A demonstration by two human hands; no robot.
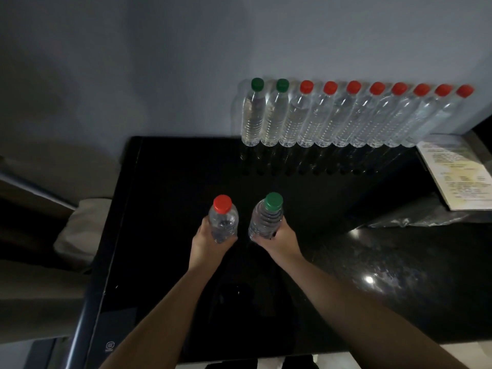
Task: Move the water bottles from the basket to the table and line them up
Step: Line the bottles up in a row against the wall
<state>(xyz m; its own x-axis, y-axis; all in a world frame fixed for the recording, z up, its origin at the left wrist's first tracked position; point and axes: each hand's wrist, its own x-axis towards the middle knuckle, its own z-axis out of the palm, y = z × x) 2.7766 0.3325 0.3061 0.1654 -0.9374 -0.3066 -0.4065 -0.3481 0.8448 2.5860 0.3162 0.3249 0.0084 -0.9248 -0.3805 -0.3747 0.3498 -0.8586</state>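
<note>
We see a row of bottles [346, 121] standing upright along the far edge of the black table [165, 187], backed against the grey wall [133, 62]. It is ten clear bottles side by side, the two at the row's left end with green caps and the other eight with red. Nearer to us than the row, and well apart from it, two more bottles are held upright over the table; we cannot tell whether their bases touch it. The left hand [210, 242] has its fingers curled round the lower body of a red-capped bottle [223, 222]. The right hand [283, 239] grips a green-capped bottle [266, 222] the same way, just beside the first. Both sit in front of the row's left end. Past the row's right end lies a printed leaflet [460, 171], with crinkled clear plastic [415, 217] nearer to us than that.
</note>
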